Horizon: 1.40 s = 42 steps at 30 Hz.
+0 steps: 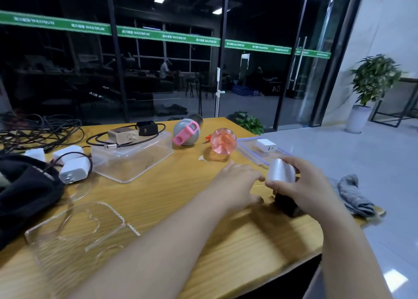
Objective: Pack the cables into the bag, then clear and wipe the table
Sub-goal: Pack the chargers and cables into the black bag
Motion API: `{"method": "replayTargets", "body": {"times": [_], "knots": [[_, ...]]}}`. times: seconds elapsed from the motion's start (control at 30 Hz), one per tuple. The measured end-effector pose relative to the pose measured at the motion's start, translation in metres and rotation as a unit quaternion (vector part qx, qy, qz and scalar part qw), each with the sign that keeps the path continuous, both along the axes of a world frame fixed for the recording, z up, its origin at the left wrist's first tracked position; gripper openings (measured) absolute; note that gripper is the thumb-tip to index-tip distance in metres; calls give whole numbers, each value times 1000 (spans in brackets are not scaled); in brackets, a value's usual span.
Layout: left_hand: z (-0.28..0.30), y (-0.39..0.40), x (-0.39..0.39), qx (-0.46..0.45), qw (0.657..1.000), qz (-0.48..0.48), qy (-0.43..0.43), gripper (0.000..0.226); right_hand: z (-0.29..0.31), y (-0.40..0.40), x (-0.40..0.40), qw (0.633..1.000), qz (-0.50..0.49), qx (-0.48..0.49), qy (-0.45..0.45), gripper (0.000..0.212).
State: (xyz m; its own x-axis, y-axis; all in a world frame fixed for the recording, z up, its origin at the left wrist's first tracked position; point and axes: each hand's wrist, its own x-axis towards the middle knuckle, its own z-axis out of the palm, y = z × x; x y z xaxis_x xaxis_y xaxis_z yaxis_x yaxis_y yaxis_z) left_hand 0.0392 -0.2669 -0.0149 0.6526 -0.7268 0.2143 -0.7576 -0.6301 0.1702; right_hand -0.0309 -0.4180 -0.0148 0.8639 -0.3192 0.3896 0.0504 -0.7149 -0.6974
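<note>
Black cloth bag (24, 192) lies at the desk's (181, 199) far left; left hand (239, 185) reaches flat-fingered toward the white charger (280, 171) gripped by the right hand (303, 190), well right of the bag.

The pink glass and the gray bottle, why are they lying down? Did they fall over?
Both do look tipped. The pink glass lies on its side on the table, mouth facing the camera. The gray bottle with the pink strap lies sideways beside it. Nothing looks spilled.
</note>
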Motion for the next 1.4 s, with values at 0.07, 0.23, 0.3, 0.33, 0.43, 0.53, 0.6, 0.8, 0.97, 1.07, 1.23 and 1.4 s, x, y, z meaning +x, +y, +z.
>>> {"method": "replayTargets", "body": {"times": [0.07,0.23,0.3,0.33,0.43,0.53,0.6,0.8,0.97,1.07,1.23,1.4], "knots": [[-6,-15,4,14,1000,5,20,61,-1,-6,0,999,-21,11,-23,52],[-22,-41,4,35,999,20,34,77,-13,-22,7,996,-58,37,-49,60],[-27,-49,1,35,998,23,42,78,-18,-26,8,993,-70,64,-70,55],[-29,-53,0,37,998,26,45,79,-20,-27,9,991,-77,77,-84,52],[-34,-65,-5,33,998,19,59,82,-27,-30,11,985,-106,94,-101,53],[-37,-74,-10,32,997,12,73,87,-29,-32,11,983,-121,90,-104,59],[-36,-77,-11,24,997,18,68,87,-30,-32,11,983,-124,83,-109,60],[-31,-68,-8,-30,999,9,17,81,-23,-21,12,981,-113,85,-135,59],[-7,-35,8,-64,997,37,-22,75,-8,4,17,978,-67,113,-164,52],[7,-4,18,-89,993,63,-39,57,2,28,30,981,-22,109,-158,50],[24,60,27,-135,984,98,-63,41,19,82,54,985,47,58,-154,56],[27,128,33,-147,975,116,-123,37,29,138,67,980,127,23,-153,62]]}}
